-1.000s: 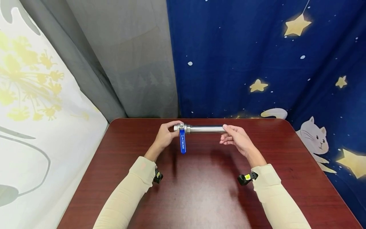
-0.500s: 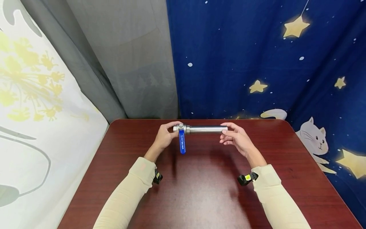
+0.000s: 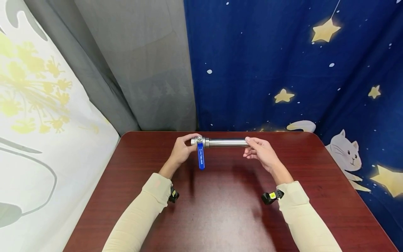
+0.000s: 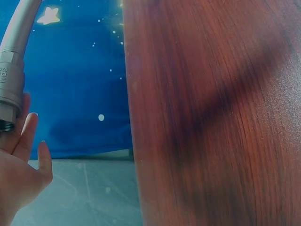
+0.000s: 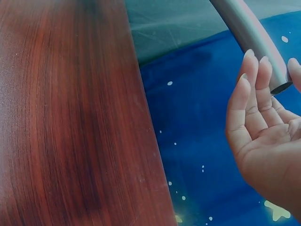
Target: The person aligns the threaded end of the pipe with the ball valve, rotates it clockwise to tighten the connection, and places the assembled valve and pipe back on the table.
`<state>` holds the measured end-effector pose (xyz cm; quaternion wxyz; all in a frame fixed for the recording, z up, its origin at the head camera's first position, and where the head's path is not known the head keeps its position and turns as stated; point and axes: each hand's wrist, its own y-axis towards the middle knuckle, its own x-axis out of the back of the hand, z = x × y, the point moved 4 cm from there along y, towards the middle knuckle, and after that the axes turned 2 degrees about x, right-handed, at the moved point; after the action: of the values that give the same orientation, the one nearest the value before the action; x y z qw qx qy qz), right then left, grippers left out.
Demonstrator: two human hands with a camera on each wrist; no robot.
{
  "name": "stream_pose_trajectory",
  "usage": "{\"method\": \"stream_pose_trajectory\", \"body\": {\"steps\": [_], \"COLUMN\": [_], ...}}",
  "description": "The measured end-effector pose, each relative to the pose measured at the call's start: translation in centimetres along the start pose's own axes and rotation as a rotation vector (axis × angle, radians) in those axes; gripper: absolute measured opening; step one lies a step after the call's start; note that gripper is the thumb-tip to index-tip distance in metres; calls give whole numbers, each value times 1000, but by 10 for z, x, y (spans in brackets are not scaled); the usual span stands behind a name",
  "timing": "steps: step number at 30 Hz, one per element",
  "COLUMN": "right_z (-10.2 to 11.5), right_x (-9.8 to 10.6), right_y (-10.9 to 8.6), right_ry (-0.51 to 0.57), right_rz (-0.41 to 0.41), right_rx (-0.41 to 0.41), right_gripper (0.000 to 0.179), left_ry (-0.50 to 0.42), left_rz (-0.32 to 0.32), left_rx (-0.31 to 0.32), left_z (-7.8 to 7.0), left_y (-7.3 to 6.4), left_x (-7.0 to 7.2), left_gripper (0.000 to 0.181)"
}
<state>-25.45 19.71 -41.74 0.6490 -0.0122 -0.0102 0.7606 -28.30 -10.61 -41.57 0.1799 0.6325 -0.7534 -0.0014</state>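
Note:
A steel ball valve (image 3: 200, 140) with a blue lever handle (image 3: 201, 157) is joined to a straight metal pipe (image 3: 228, 142). Together they lie level above the far part of the table, the lever pointing towards me. My left hand (image 3: 181, 149) grips the valve body at its left end between thumb and fingers. At the other end my right hand (image 3: 262, 152) pinches the pipe, thumb on the near upper side. The left wrist view shows the valve's threaded opening (image 4: 7, 126). In the right wrist view the pipe's hollow end (image 5: 282, 88) sits among the fingers.
A reddish-brown wooden table (image 3: 214, 210) spans the lower view. Behind it hang a grey curtain (image 3: 151, 70) and a blue curtain (image 3: 245, 52) with stars. A white patterned cloth (image 3: 47, 157) hangs at the left. Black wrist cameras (image 3: 269, 198) sit on both cuffs.
My right thumb slid down, baring the pipe's end half a second ago, and is now back up over it. The left hand and valve have stayed almost still.

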Motion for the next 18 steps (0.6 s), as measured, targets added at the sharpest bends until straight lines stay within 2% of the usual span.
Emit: {"method": "stream_pose_trajectory", "body": {"steps": [6,11,16,18], "right_z": [2,3,1,0], "right_x": [-1,-2,-2,-1], "right_y": [-2,-5,-4,-3], "right_ry": [21,39,33,13], "right_rz": [59,114,113,100], "right_rx": [36,68,60,56], "right_gripper": [30,42,23,22], "left_ry": [4,1,-3,0], "left_rz": [-21,-34,-34,-32], "left_rx": [-9,-30,-47,-46], "left_z": [-1,-1,-3,-3], "left_y": [-3,-5,-5,-5], "left_x": [1,0,-1,-1], "left_gripper": [33,33,34,34]}}
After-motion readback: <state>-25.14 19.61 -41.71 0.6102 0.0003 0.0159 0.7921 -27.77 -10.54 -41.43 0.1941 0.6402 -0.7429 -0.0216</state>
